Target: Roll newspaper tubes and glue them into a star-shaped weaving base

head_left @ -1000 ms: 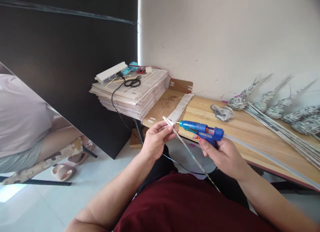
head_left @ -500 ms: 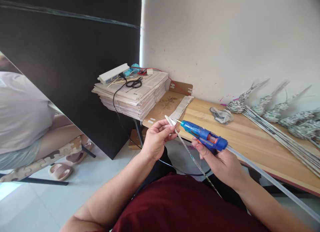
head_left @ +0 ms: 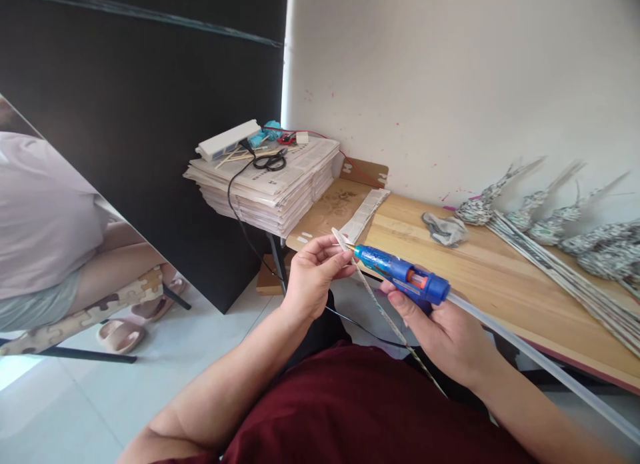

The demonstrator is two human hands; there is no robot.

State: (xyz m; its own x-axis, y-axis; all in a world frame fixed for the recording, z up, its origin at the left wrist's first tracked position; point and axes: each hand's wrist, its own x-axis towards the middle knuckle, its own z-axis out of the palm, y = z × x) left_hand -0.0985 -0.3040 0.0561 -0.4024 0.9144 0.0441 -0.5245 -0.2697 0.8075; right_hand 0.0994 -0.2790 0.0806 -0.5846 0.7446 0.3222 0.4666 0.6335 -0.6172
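Note:
Between the thumb and fingers of my left hand point(head_left: 314, 274) is the end of a thin rolled paper stick point(head_left: 383, 309), its pale pointed tip showing above the fingers. The stick slants down to the right across my lap. My right hand point(head_left: 445, 331) is wrapped round the handle of a blue hot glue gun point(head_left: 400, 272). The gun's metal nozzle meets the paper tip beside my left fingers; whether they touch I cannot tell. A long translucent glue stick point(head_left: 535, 364) runs out of the gun's back end.
Stacked newspapers point(head_left: 260, 194) carry a white power strip point(head_left: 229, 139) and a black cable. On the wooden table point(head_left: 425, 257) lie a newspaper strip point(head_left: 367, 214), a crumpled plastic bag point(head_left: 444, 229), several paper sticks point(head_left: 565, 281) and woven paper pieces point(head_left: 550, 224). A seated person shows in a mirror point(head_left: 50, 237) at left.
The glue gun in my right hand has moved slightly left, bringing its nozzle to the paper stick's tip. My left hand keeps its pinch. The view has shifted a little.

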